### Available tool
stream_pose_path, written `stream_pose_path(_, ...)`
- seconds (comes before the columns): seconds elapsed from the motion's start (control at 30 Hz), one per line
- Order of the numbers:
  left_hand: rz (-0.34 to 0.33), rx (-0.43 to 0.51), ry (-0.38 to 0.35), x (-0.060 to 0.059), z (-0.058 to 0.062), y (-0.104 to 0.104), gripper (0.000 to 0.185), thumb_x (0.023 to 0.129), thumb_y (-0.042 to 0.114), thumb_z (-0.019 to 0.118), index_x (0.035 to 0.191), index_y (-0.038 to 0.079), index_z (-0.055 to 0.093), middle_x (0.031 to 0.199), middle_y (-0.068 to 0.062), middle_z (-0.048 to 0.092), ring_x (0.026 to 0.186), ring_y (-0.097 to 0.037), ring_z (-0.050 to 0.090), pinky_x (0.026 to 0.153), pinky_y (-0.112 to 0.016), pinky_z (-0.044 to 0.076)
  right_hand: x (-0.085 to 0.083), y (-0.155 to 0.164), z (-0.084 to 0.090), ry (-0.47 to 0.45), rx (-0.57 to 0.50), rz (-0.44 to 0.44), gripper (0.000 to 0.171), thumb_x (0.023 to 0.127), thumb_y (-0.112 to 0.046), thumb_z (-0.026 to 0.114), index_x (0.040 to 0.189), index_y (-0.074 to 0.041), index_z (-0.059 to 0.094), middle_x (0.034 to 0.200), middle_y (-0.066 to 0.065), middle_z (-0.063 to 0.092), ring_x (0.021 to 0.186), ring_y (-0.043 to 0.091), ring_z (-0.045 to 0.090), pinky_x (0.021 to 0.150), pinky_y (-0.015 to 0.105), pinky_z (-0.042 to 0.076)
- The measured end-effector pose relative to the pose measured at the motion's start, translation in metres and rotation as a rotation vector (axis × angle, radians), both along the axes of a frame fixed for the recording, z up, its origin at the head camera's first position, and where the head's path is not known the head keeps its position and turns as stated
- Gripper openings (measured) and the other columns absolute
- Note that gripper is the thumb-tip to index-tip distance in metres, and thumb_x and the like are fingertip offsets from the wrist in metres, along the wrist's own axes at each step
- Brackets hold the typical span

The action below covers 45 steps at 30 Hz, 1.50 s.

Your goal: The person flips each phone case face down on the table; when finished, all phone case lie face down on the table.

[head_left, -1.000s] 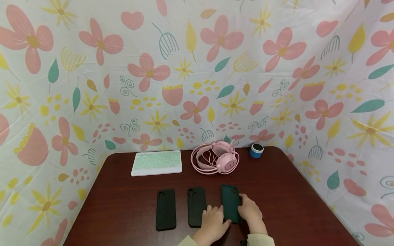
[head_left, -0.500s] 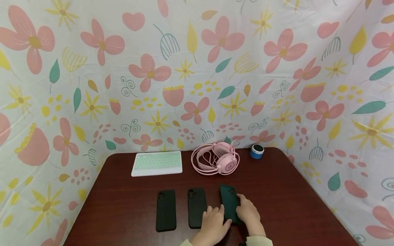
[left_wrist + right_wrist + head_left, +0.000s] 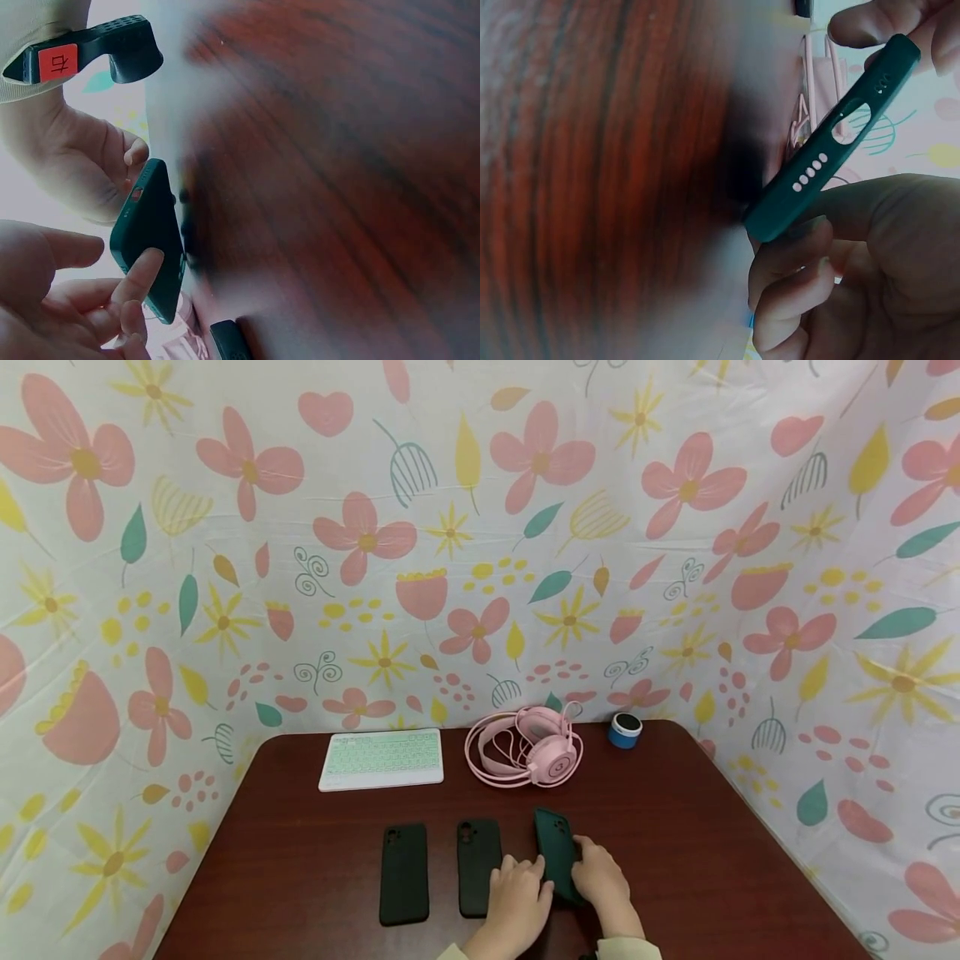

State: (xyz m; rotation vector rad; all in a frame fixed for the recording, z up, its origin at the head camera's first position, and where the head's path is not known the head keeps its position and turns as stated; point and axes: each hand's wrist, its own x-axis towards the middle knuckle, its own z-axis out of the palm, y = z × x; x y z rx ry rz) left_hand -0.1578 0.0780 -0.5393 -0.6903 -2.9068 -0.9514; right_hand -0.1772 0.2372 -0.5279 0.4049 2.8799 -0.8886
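A dark green phone case (image 3: 557, 852) is tilted above the table between both hands, its left long edge raised. In the right wrist view the case (image 3: 832, 150) shows its end with a port cutout and several holes. My right hand (image 3: 602, 875) grips its right long edge, fingers (image 3: 791, 289) bent against it. My left hand (image 3: 517, 897) holds the left side near the lower end; in the left wrist view its index finger (image 3: 142, 276) lies on the case (image 3: 154, 232). Two black phone cases, a middle one (image 3: 478, 860) and a left one (image 3: 403, 875), lie flat beside it.
A white keyboard with green keys (image 3: 382, 760) lies at the back left of the brown table (image 3: 300, 827). Pink headphones (image 3: 525, 747) sit at the back middle, a small blue speaker (image 3: 624, 731) at the back right. A flower-patterned curtain (image 3: 480, 543) surrounds the table.
The green phone case has gone from nearly flat to tilted, its left edge coming up. Both hands have shifted slightly, the right one leftward. The black cases have stayed in place.
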Motion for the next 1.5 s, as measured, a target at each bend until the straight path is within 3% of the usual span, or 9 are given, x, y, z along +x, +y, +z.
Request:
stream_pose_path(0.33,0.015,0.046,0.063,-0.0007,0.0027,-0.0004,0.032,0.094,0.026,0.064,0.120,0.009,0.069,0.089,0.009,0.065,0.068,-0.007,0.038,0.059,-0.028,0.025,0.0008,-0.0032,0.0012,0.016,0.003,-0.003,0.042,0.090,0.000,0.051,0.132,0.001,0.056,0.122,0.027,0.057,0.098,0.040,0.059,0.072,0.051,0.047)
stream_pose_path(0.8,0.012,0.084,0.048,0.0014,0.0062,-0.0009,0.033,0.094,0.026,0.063,0.122,0.008,0.068,0.093,0.007,0.066,0.069,-0.007,0.037,0.059,-0.028,0.025,0.0010,-0.0074,-0.0015,0.051,0.053,-0.019,0.040,0.087,-0.001,0.053,0.127,-0.001,0.060,0.117,0.026,0.059,0.096,0.042,0.060,0.070,0.054,0.047)
stream_pose_path(1.03,0.013,0.083,0.022,0.0001,0.0049,-0.0019,0.035,0.095,0.028,0.062,0.124,0.010,0.067,0.092,0.009,0.065,0.070,-0.007,0.037,0.060,-0.029,0.026,0.0012,-0.0082,-0.0005,0.041,0.067,-0.024,0.040,0.087,-0.002,0.057,0.127,-0.002,0.062,0.119,0.026,0.060,0.072,0.027,0.059,0.054,0.041,0.044)
stream_pose_path(1.27,0.016,0.088,0.028,0.0001,0.0056,-0.0021,0.035,0.095,0.028,0.062,0.125,0.009,0.067,0.093,0.009,0.065,0.070,-0.007,0.037,0.060,-0.029,0.026,0.0011,-0.0081,-0.0002,0.040,0.094,-0.032,0.038,0.087,-0.005,0.062,0.125,-0.004,0.064,0.120,0.025,0.060,0.079,0.033,0.063,0.055,0.044,0.047)
stream_pose_path(1.5,0.015,0.093,0.038,0.0018,0.0073,-0.0021,0.034,0.095,0.026,0.062,0.123,0.008,0.067,0.095,0.007,0.067,0.069,-0.007,0.036,0.060,-0.028,0.025,0.0016,-0.0092,0.0008,0.018,0.089,-0.040,0.038,0.088,-0.006,0.063,0.125,-0.005,0.065,0.119,0.026,0.061,0.074,0.032,0.062,0.053,0.043,0.046)
